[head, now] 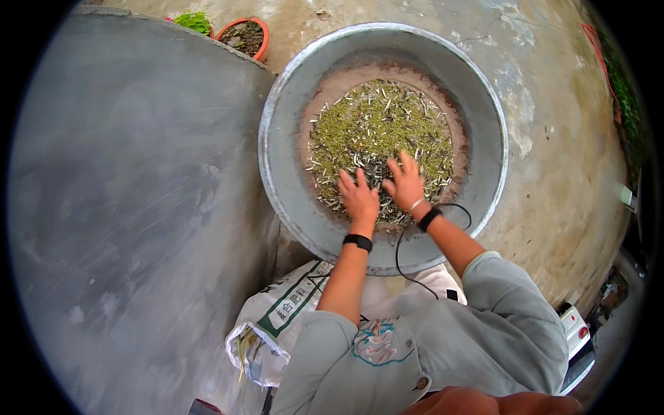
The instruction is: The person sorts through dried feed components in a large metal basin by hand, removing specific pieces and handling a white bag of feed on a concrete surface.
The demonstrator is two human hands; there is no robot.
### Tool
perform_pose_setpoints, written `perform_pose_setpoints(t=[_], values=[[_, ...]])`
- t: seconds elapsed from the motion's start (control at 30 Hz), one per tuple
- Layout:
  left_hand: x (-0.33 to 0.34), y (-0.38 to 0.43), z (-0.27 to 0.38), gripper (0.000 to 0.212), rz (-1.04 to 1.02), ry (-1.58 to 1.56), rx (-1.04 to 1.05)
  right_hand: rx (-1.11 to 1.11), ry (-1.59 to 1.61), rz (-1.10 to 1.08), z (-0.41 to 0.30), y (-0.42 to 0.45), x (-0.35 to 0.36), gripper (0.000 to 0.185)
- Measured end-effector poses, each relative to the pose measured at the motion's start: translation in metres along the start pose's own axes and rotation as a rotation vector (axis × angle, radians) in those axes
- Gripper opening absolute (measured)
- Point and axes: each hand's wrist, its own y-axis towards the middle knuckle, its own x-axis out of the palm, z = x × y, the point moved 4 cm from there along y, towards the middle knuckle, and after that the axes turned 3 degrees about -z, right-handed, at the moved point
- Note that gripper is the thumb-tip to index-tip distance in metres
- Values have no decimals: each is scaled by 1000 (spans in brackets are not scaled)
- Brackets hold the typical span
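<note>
A large round metal basin (384, 31) stands before me, its bottom covered with small green beans mixed with dry pod pieces (384, 114). Both of my hands are inside it, over the near half of the beans. My left hand (359, 197) has its fingers spread just above a darker patch of pod bits (374, 171). To its right my right hand (405, 182), slightly blurred, also has its fingers apart. Nothing shows held in either hand. Each wrist wears a black band, and a dark cable (398, 254) hangs over the basin's near rim.
A grey concrete surface (129, 181) fills the left side. A white woven sack (282, 311) with dry stalks in its mouth lies at the basin's lower left. A plant pot (265, 39) stands beyond. At the lower right is part of a white vehicle (573, 332).
</note>
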Motion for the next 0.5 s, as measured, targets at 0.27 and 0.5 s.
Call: perform_pose_setpoints(t=[0.27,0.5], values=[[-14,2,-3,49,179,-67,180,-194,8,-16,-30,13,-23,51],[-16,52,0,38,57,36,377,-306,-310,-183,-61,30,3,50]])
